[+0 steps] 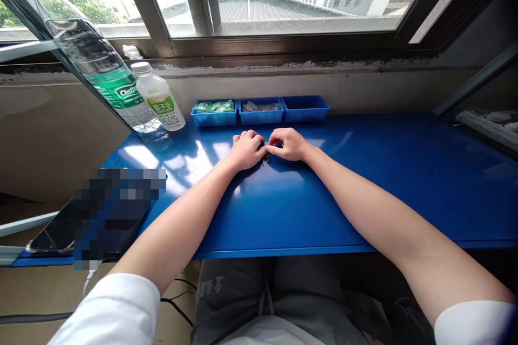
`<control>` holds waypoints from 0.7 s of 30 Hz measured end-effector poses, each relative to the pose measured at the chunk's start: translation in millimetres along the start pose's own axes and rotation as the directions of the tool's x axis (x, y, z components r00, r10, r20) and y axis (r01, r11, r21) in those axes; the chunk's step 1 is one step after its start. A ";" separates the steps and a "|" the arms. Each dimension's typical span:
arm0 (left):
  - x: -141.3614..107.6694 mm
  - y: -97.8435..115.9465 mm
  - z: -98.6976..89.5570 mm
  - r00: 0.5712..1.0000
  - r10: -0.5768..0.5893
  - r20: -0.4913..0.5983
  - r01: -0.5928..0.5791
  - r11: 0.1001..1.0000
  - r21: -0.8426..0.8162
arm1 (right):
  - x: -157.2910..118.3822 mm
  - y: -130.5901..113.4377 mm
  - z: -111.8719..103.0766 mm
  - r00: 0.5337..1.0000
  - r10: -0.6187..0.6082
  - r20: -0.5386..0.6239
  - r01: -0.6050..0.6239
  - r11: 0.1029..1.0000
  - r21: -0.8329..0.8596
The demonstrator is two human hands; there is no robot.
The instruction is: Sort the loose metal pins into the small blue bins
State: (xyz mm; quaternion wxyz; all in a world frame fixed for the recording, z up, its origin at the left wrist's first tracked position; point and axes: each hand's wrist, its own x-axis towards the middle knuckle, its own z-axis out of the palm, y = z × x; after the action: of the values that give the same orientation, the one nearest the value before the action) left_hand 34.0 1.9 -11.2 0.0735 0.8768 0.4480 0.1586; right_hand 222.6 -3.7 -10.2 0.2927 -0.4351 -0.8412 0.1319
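Note:
My left hand [245, 150] and my right hand [288, 144] meet at the middle of the blue metal bench top [364, 194]. Their fingertips pinch a small dark part with metallic bits [265, 158] between them. Much of that part is hidden by my fingers, so I cannot tell exactly what it is. Both forearms rest low across the bench, with white sleeves at the bottom corners of the view.
Along the back stand three blue plastic trays, holding green packets [213, 113], a clear bag [261, 111] and dark contents [305, 109]. A large water bottle [97, 64] and small bottle [158, 98] stand left. A phone [52, 232] lies partly blurred.

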 end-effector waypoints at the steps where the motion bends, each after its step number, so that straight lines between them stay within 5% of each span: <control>1: 0.0 -0.3 0.3 1.000 0.002 0.002 -0.002 1.000 0.003 | 0.0 -2.2 1.3 1.000 -0.015 0.022 0.016 1.000 -0.010; 11: 0.2 -0.1 0.0 1.000 0.007 -0.001 -0.007 1.000 -0.022 | 1.6 -6.4 2.0 0.993 -0.023 0.117 0.029 0.998 -0.047; 21: 1.1 0.0 -1.7 1.000 -0.007 0.016 0.008 0.999 -0.047 | 3.4 -5.6 1.5 0.974 0.156 0.166 -0.178 0.976 0.127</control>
State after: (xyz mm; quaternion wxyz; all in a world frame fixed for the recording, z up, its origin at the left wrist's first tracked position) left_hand 34.0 2.7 -9.3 0.0984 0.8743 0.4468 0.1620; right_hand 216.5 -4.2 -7.5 0.2444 -0.4712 -0.8101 0.2488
